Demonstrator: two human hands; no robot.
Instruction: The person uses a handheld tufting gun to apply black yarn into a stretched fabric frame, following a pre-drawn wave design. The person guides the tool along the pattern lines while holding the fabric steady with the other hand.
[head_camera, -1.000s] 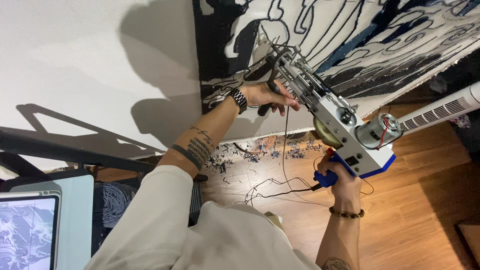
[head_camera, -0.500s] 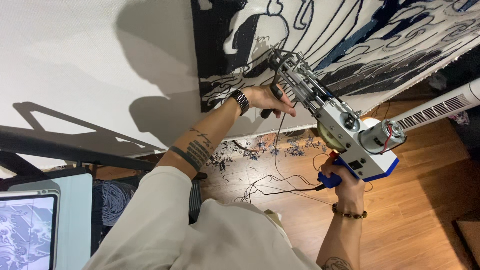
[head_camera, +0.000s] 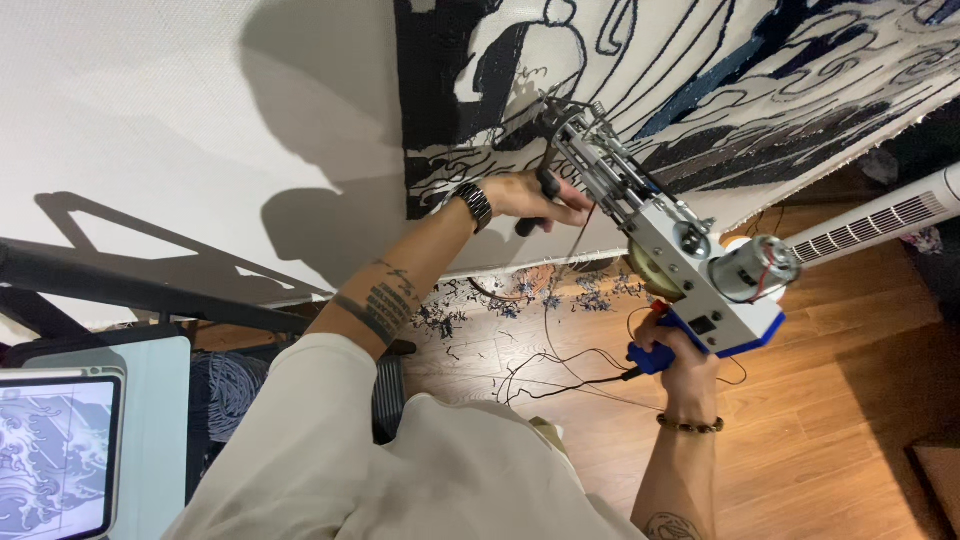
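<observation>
The tufting gun (head_camera: 660, 255) sits at centre, its tip against the stretched cloth (head_camera: 200, 120) at twelve o'clock. The left hand (head_camera: 535, 198) holds its front grip at ten o'clock; the right hand (head_camera: 675, 355) holds the rear grip at five. Yarn scraps (head_camera: 500, 300) lie on the floor (head_camera: 830, 400) below. A tablet (head_camera: 55, 455) stands at eight o'clock, a fan (head_camera: 880, 215) at three.
</observation>
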